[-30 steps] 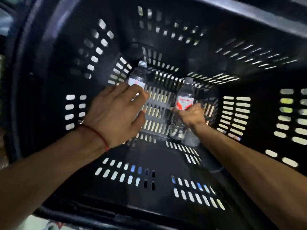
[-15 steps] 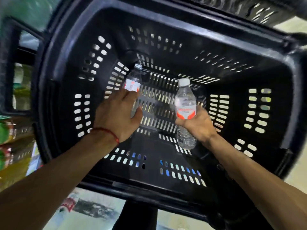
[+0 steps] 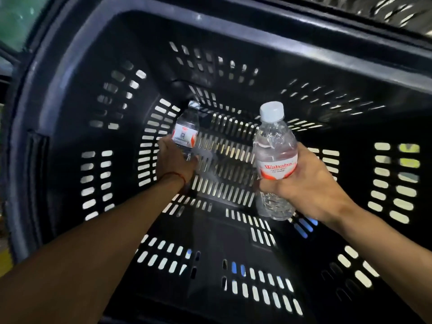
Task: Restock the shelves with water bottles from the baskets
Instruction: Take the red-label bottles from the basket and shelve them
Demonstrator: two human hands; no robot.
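Since the earlier frame the right hand [image 3: 311, 183] has come up nearer to the camera with its clear plastic water bottle with white cap and red-and-white label [image 3: 273, 141], fingers wrapped around the label band. The left hand [image 3: 174, 162] is deeper in the black slotted plastic basket [image 3: 210, 26], curled around the lower part of a second clear water bottle with a white label [image 3: 187, 127] near the far left corner. Whether this one is off the slotted floor I cannot tell. Both bottles have the long axis about upright, cap away from the wrist. I judge the way out is straight toward the basket mouth; the walls stand well apart from both hands, so room is enough. No shelves are in view.
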